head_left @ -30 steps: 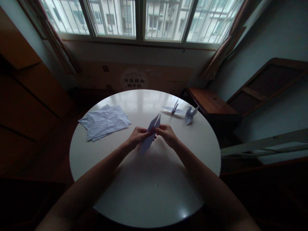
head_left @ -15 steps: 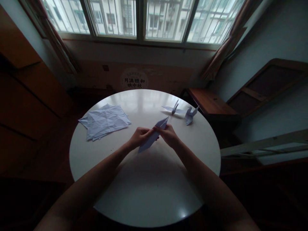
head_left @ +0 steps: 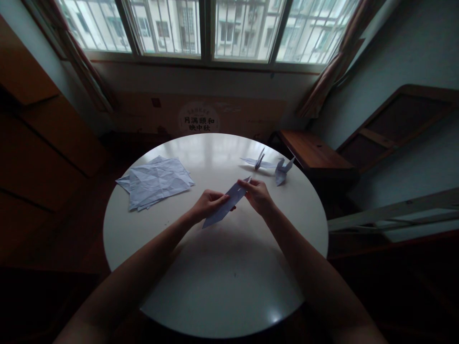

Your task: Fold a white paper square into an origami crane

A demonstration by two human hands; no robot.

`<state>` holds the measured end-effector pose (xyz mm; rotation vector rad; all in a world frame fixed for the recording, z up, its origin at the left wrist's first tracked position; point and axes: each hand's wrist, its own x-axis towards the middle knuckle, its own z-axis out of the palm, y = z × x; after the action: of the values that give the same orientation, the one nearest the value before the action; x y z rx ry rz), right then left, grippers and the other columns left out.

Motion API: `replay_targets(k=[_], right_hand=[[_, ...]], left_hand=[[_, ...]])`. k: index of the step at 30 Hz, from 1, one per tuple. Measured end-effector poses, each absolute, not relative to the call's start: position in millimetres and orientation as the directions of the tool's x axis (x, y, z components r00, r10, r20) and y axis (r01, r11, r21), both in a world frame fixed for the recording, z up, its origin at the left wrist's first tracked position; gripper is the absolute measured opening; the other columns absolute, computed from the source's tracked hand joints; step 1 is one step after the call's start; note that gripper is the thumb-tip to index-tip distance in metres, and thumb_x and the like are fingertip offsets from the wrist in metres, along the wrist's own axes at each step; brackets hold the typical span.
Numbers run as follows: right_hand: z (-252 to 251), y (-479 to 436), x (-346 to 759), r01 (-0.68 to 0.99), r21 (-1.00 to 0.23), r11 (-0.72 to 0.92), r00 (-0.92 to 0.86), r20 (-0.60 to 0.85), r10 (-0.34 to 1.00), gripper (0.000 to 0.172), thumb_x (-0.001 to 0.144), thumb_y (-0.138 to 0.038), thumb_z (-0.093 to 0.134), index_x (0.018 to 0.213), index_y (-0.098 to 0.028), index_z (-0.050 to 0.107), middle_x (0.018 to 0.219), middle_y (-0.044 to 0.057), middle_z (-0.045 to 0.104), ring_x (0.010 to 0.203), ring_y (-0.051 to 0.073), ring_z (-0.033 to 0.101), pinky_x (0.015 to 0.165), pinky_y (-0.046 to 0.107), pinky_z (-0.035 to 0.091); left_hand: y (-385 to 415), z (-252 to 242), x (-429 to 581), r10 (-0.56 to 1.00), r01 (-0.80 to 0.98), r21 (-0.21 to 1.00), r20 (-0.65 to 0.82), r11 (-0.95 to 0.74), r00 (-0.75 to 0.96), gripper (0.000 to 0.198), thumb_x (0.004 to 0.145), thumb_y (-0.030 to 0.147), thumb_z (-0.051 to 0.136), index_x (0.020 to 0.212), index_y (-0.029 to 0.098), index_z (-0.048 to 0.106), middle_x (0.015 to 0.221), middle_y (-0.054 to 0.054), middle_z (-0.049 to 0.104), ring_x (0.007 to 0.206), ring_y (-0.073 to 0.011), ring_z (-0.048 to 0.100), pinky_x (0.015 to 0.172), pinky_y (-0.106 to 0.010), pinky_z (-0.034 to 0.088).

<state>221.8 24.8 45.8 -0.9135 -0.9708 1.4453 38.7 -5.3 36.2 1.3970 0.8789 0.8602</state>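
Observation:
Both my hands hold a long, narrow folded piece of white paper (head_left: 225, 206) above the middle of a round white table (head_left: 215, 282). My left hand (head_left: 208, 202) pinches its middle and lower part, fingers closed on it. The upper tip is pinched by my right hand (head_left: 258, 195). The paper lies slanted, its low point toward me on the left, its high point to the right.
A loose stack of creased white sheets (head_left: 155, 181) lies on the table's left. Two finished paper cranes (head_left: 258, 161) (head_left: 281, 172) stand at the far right of the table. A wooden side table (head_left: 315, 154) sits beyond the right edge, below the window.
The folded paper has tilted from nearly upright to a flatter slant. My right hand has slid out along it to the upper tip.

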Motion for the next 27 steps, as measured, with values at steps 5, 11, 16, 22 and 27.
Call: replay_targets(k=[5, 11, 16, 22, 27], right_hand=[[45, 28, 227, -0.394, -0.917, -0.068, -0.064, -0.046, 0.997, 0.034, 0.049, -0.039, 0.089, 0.062, -0.017, 0.068, 0.065, 0.0, 0.064, 0.064, 0.013, 0.056, 0.065, 0.029, 0.044], [41, 32, 228, -0.373, -0.925, -0.072, 0.019, -0.085, 0.996, 0.038, 0.045, -0.043, 0.09, 0.062, -0.019, 0.067, 0.063, -0.002, 0.063, 0.059, 0.01, 0.053, 0.06, 0.027, 0.041], [42, 31, 226, -0.311, -0.949, 0.048, 0.068, 0.027, 0.997, 0.035, 0.047, -0.044, 0.089, 0.059, -0.019, 0.066, 0.064, -0.001, 0.063, 0.061, 0.011, 0.052, 0.063, 0.028, 0.04], [42, 32, 228, -0.289, -0.955, 0.059, 0.098, 0.032, 0.995, 0.034, 0.05, -0.046, 0.086, 0.06, -0.019, 0.068, 0.062, -0.001, 0.062, 0.06, 0.011, 0.051, 0.063, 0.028, 0.04], [43, 32, 228, -0.289, -0.955, 0.066, 0.121, 0.032, 0.992, 0.032, 0.053, -0.045, 0.084, 0.06, -0.02, 0.066, 0.063, -0.001, 0.063, 0.061, 0.012, 0.052, 0.062, 0.028, 0.04]], left_hand=[[-1, 28, 39, 0.909, 0.025, 0.999, 0.013, -0.026, 0.417, 0.046, 0.081, 0.052, 0.065, 0.084, 0.007, 0.076, 0.079, -0.015, 0.076, 0.062, -0.016, 0.069, 0.054, -0.021, 0.047], [1, 23, 40, 0.929, 0.033, 0.999, 0.019, -0.033, 0.37, 0.047, 0.079, 0.053, 0.066, 0.083, 0.007, 0.076, 0.079, -0.014, 0.076, 0.061, -0.0165, 0.069, 0.053, -0.021, 0.047], [1, 23, 40, 0.927, -0.004, 1.0, 0.019, -0.019, 0.376, 0.049, 0.077, 0.056, 0.068, 0.082, 0.008, 0.076, 0.078, -0.014, 0.076, 0.062, -0.0173, 0.07, 0.055, -0.022, 0.049], [-1, 25, 40, 0.921, -0.025, 1.0, 0.015, -0.006, 0.389, 0.048, 0.077, 0.055, 0.068, 0.082, 0.008, 0.076, 0.077, -0.013, 0.076, 0.063, -0.0161, 0.07, 0.057, -0.021, 0.05], [-1, 27, 41, 0.917, -0.028, 1.0, 0.001, 0.011, 0.398, 0.05, 0.075, 0.057, 0.069, 0.081, 0.007, 0.076, 0.076, -0.014, 0.076, 0.062, -0.0168, 0.07, 0.057, -0.022, 0.053]])
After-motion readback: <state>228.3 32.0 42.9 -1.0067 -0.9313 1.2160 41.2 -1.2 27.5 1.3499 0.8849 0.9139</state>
